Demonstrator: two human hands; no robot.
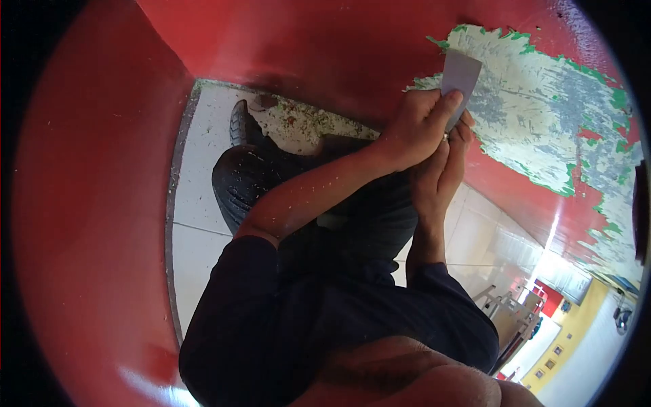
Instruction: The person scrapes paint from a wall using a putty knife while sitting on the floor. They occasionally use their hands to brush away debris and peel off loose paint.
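Head view: left hand [422, 125] is closed on a flat, grey, rectangular scraper blade [464, 73], thumb pressed along its face. Right hand [442, 166] sits just below, fingers curled near the blade's lower end; its grip is largely hidden, so cannot tell what it has hold of. Blade overlaps the left edge of a whitish-grey, green-fringed stripped patch [525, 112] on the glossy red wall [305, 51]; contact with the surface cannot be told. Pale and greenish paint flakes [298, 125] lie on the white tiled floor [196, 251], along its wall-side edge, near a black shoe [238, 125].
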